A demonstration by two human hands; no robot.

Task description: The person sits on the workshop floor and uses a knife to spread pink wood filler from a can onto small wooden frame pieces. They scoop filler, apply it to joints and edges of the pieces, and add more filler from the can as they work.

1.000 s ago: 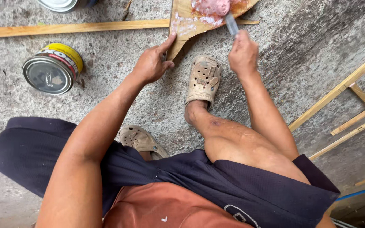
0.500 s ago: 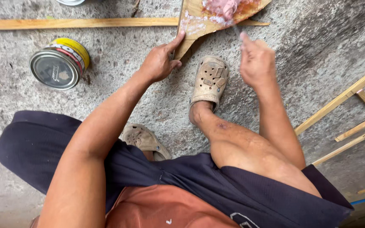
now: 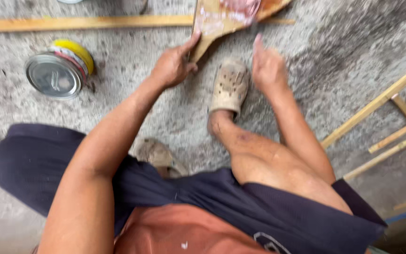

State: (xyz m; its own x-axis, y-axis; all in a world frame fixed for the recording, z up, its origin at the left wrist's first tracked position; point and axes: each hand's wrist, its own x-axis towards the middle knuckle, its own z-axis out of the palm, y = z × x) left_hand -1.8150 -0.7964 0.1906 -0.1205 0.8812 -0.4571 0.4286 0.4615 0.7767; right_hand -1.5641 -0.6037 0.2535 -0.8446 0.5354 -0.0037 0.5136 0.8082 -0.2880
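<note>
While the person squats over the concrete floor, the left hand rests against the narrow handle end of a wooden paddle board, fingers curled loosely, index finger and thumb touching its edge; not a full wrap. The board lies tilted at the top of the view, with pinkish paste smeared on its wider part, cut off by the frame edge. Right hand is just right of the handle, apart from the board, half closed, one finger up; motion blur, so I cannot tell whether it has anything in it. A beige clog sits between the hands, below the board. Left of them lies a tin can on its side, near a long wooden strip. Wooden slats lie at right.
</note>
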